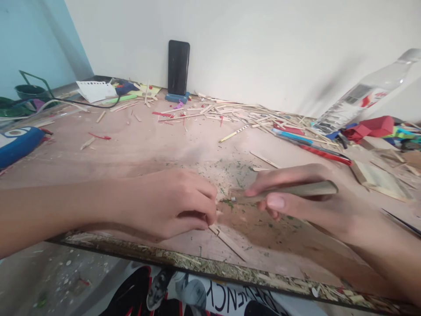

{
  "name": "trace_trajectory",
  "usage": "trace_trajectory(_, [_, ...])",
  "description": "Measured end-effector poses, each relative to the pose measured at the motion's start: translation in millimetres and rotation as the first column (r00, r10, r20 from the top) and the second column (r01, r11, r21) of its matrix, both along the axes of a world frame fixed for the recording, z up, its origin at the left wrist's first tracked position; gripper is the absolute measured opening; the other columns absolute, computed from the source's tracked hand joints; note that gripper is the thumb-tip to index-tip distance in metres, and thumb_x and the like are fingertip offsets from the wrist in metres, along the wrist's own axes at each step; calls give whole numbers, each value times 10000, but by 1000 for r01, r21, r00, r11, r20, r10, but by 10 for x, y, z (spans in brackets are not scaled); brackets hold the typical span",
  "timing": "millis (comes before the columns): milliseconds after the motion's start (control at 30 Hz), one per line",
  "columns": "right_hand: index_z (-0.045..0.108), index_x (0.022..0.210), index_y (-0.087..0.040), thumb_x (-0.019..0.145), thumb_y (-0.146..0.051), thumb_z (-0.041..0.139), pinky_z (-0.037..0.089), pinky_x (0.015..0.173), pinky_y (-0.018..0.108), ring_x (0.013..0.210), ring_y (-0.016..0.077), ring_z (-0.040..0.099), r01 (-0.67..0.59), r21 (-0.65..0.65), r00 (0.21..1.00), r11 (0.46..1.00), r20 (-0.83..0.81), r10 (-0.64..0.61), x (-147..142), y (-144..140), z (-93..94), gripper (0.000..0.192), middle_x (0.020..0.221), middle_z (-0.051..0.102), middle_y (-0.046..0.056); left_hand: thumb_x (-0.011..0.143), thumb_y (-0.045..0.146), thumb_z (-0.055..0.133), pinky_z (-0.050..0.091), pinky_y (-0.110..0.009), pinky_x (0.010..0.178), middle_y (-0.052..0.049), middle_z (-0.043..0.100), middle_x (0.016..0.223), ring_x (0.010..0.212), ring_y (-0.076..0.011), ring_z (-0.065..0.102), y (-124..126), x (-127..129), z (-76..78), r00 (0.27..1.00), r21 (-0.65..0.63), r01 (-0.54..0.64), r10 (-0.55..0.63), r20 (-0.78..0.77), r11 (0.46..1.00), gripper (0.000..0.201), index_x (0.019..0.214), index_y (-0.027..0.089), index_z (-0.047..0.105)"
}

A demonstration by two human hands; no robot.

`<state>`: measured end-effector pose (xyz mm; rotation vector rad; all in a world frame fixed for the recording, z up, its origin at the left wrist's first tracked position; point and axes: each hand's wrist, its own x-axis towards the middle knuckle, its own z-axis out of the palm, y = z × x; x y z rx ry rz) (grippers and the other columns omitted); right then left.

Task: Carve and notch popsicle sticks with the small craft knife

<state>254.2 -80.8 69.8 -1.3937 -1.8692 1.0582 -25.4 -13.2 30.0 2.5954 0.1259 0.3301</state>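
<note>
Left hand (171,204): clenched, fingertips pinching a thin wooden strip (226,240) flat against the work board (138,149), near its front edge. Right hand (296,199): grasping a knife handle (296,190), thumb along its side, tool lying nearly level and pointing left. Blade tip (230,199): just beside the left fingertips, possibly touching the strip; contact unclear owing to blur. Green shavings (230,175) scattered around the contact area. Behind, well apart: black phone (178,68) upright on a blue stand, loose wooden sticks (237,112), plastic bottle (365,94) tilted at right.
</note>
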Motion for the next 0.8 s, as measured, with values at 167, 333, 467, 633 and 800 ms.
trace_trajectory(167, [897,1101,-340,926,-559,800,624,596,268,651,208,773,-147,-146,989,978,-8,147,176,20,133,296,837,838,86,1075,170,590,461,-321,845,-21,727,958,925,-180,655,-4,3,14,998,20,-65,66,-11,998,182,991,198,749])
trace_trajectory(333, [896,1074,-395,947,-296,793,534,481,182,586,172,772,-252,-63,960,966,109,258,206,51,146,191,752,829,60,1068,172,610,461,-300,847,-11,739,960,914,-168,662,-21,2,3,995,11,-99,99,-8,995,189,1002,188,787])
trace_trajectory(467, [889,1128,-340,986,-343,765,508,469,211,591,172,756,-304,-29,940,952,150,305,205,30,107,189,710,809,53,1059,145,618,463,-274,831,-12,747,964,908,-152,674,-12,5,-2,996,-27,-93,93,1,995,190,1020,168,802])
trace_trajectory(633, [876,1165,-336,1007,-335,739,534,529,230,652,172,773,-309,9,933,951,196,302,235,35,56,209,767,818,41,1077,165,606,468,-279,823,-17,749,965,913,-158,679,4,-2,5,996,-9,-90,90,-2,996,225,1055,188,829])
trace_trajectory(800, [863,1209,-346,985,-309,767,556,578,254,728,184,781,-351,57,912,935,248,328,235,31,39,246,932,856,52,1083,181,596,475,-281,813,-18,748,952,908,-167,691,18,-15,-5,996,16,-85,85,3,996,234,1051,216,826])
